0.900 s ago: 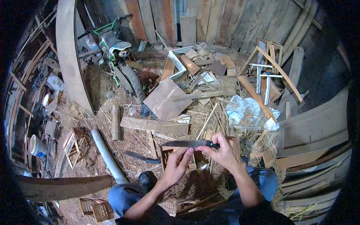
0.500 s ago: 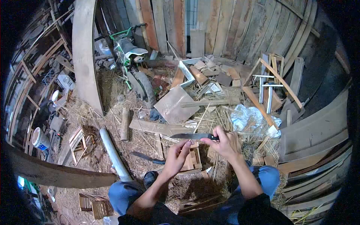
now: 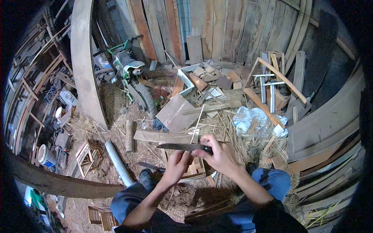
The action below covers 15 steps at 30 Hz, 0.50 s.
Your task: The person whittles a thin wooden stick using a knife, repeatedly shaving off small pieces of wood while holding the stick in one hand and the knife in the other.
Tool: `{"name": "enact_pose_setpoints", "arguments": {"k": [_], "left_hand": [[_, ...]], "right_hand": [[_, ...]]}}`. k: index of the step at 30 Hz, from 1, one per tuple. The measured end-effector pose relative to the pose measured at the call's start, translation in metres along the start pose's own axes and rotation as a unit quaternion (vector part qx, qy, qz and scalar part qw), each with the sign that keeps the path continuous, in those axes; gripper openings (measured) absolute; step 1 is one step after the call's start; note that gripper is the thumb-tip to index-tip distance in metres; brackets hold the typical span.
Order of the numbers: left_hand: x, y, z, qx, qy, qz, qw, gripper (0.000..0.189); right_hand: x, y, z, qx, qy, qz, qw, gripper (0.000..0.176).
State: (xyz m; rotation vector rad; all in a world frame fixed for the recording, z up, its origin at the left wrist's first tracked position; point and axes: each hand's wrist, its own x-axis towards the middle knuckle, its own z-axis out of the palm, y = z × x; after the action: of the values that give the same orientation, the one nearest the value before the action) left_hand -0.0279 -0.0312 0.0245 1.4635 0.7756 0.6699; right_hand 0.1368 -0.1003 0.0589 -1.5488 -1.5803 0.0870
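My right hand (image 3: 219, 155) is wrapped round the dark handle of a knife (image 3: 178, 146), its blade pointing left and lying almost level. Just under the blade my left hand (image 3: 178, 165) is closed in a pinch, thumb against fingers, close to my right thumb. A thin pale wooden strip (image 3: 198, 123) rises from between the hands and passes behind the blade; its lower end is hidden, but it appears to be in my left fingers. Below the hands, a small wooden crate (image 3: 197, 169) is partly covered. A second dark blade (image 3: 150, 166) lies on the ground near my foot.
A wooden beam (image 3: 66, 179) crosses at left, near a pale pole (image 3: 118, 163). Ahead lie a flat board (image 3: 176, 112), scrap wood and a plastic bag (image 3: 248, 120). A motorbike (image 3: 134, 77) stands behind. Stacked planks (image 3: 326, 132) line the right.
The knife has shifted left across the top of my left hand, and both hands are lower and closer together. The whole view has shifted slightly.
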Motion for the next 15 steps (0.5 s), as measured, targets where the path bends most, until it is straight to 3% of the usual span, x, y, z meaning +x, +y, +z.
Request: {"name": "enact_pose_setpoints", "arguments": {"k": [2,4,7,10,12,14,15], "left_hand": [[0.010,0.000,-0.004,-0.015,-0.002,0.001,1.000,0.025],[0.015,0.000,-0.007,-0.033,0.001,-0.001,0.999,0.026],[0.029,-0.001,-0.009,-0.059,-0.042,0.009,0.997,0.025],[0.037,0.003,-0.005,-0.051,-0.015,-0.006,0.999,0.023],[0.043,-0.015,-0.006,0.013,-0.001,0.037,0.999,0.026],[0.039,-0.021,0.000,0.011,0.039,0.032,0.999,0.028],[0.040,-0.025,0.003,0.039,0.060,0.072,0.995,0.030]], "right_hand": [[0.010,-0.004,0.003,0.029,0.016,-0.016,0.999,0.043],[0.020,-0.003,0.003,-0.031,-0.122,0.063,0.990,0.041],[0.026,0.014,0.015,-0.042,-0.101,0.022,0.994,0.036],[0.031,0.019,0.023,-0.097,-0.090,-0.001,0.991,0.033],[0.027,0.025,0.034,-0.071,-0.038,-0.003,0.997,0.027],[0.017,0.022,0.035,-0.078,-0.080,0.045,0.993,0.027],[0.014,0.022,0.035,-0.077,-0.080,0.049,0.993,0.027]]}}
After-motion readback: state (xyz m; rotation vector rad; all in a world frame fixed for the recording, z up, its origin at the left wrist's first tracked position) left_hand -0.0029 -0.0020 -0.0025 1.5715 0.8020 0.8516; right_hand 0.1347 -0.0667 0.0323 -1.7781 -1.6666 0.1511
